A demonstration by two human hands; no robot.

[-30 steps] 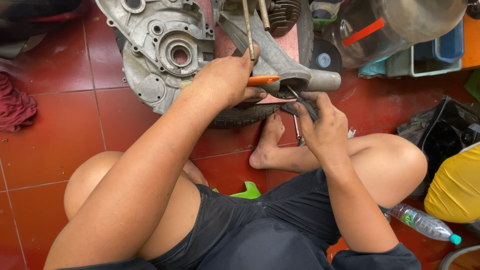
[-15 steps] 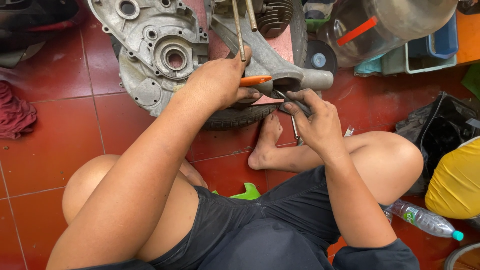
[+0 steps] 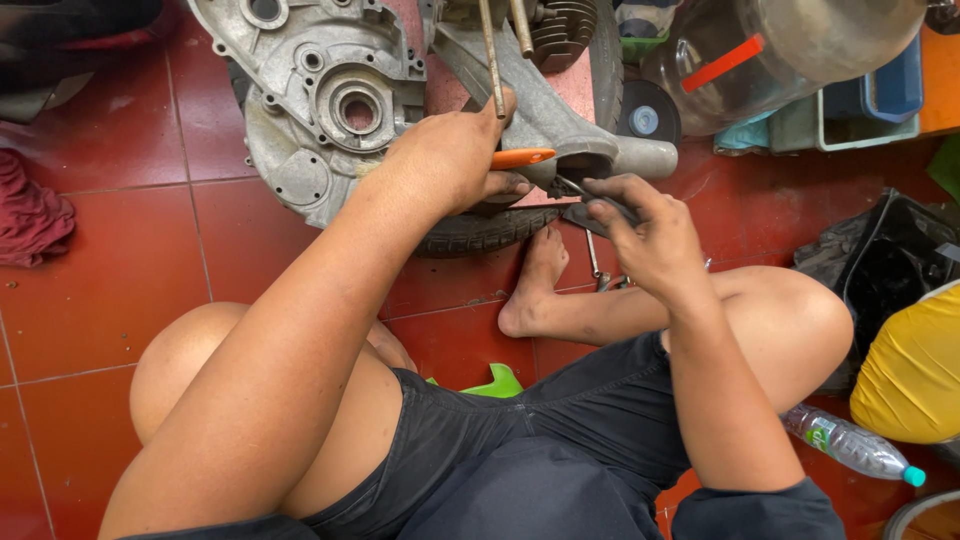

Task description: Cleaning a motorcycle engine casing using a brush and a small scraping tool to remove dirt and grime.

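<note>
I sit on a red tile floor in front of a grey aluminium engine case (image 3: pixel 320 110) with a small tyre (image 3: pixel 480 232) under it. My left hand (image 3: pixel 450 160) is closed around an orange-handled tool (image 3: pixel 522 157) pressed against the engine's arm (image 3: pixel 560 120). My right hand (image 3: pixel 645 235) grips a dark pair of pliers (image 3: pixel 590 205) whose metal jaws point at the same spot just below the orange handle. A thin metal rod (image 3: pixel 492 55) rises behind my left hand.
A red rag (image 3: pixel 35 215) lies at the left. A clear plastic jar (image 3: pixel 740 60), blue bins (image 3: pixel 870 100), a black bag (image 3: pixel 890 260), a yellow bag (image 3: pixel 915 370) and a plastic bottle (image 3: pixel 850 445) crowd the right. Small wrenches (image 3: pixel 600 275) lie by my foot (image 3: pixel 535 285).
The view has drifted slightly, so the engine sits a little lower and further left in frame. Both hands stay on their tools at the same spot, with only small shifts of the right hand.
</note>
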